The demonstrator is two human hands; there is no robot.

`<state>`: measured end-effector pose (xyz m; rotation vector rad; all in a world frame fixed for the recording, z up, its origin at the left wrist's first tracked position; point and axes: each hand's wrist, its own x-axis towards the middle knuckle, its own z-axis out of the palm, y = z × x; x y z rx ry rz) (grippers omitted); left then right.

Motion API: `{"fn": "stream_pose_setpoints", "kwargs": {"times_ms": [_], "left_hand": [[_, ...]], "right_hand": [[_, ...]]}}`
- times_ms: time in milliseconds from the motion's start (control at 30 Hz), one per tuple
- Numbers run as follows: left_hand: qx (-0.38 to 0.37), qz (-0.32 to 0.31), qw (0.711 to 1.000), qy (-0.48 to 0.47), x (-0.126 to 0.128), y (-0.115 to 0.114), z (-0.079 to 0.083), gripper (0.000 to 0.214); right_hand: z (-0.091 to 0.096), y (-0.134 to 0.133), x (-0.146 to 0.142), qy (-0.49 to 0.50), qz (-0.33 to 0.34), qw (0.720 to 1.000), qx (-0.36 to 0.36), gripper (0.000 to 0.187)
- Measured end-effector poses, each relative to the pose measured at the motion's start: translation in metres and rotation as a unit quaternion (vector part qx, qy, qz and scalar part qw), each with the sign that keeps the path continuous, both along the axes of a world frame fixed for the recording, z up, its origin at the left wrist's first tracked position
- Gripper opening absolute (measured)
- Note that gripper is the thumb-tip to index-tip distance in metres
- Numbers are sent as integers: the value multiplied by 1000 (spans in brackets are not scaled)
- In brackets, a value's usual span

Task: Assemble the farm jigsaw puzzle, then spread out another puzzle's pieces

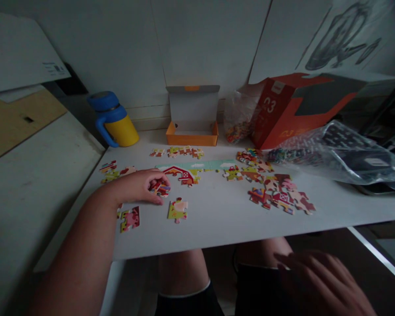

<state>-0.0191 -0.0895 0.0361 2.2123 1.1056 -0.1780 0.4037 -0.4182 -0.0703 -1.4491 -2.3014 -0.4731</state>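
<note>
My left hand (136,186) is over the left part of the table, its thumb and fingers curled around a red, blue and orange puzzle piece (160,188). Just beyond it lies a joined strip of puzzle with a red barn roof (184,176) and a pale sky edge (210,166). A loose green puzzle piece (177,210) rests nearer to me, and a pink pig piece (130,219) sits left of it. Motion smears my right hand (322,281), which hovers above my lap, off the table; its fingers are unclear.
Loose pieces (276,193) are spread at right, with others along the back and left. Behind stand an open orange box (192,139), a blue and yellow bottle (121,127), a bag of pieces (238,118) and a red box (283,109). A clear plastic bag (342,153) lies right.
</note>
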Motion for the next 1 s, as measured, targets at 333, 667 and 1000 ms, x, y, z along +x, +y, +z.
{"fn": "stream_pose_setpoints", "kwargs": {"times_ms": [333, 667, 1000], "left_hand": [[-13, 16, 1000, -17, -5, 3, -6, 79], [-9, -3, 1000, -12, -7, 0, -4, 76], [-27, -1, 999, -21, -6, -2, 2, 74]], "right_hand": [[47, 113, 34, -33, -105, 982, -155, 39], [57, 146, 39, 79, -60, 972, -215, 39], [72, 157, 35, 60, -61, 953, -291, 32]]}}
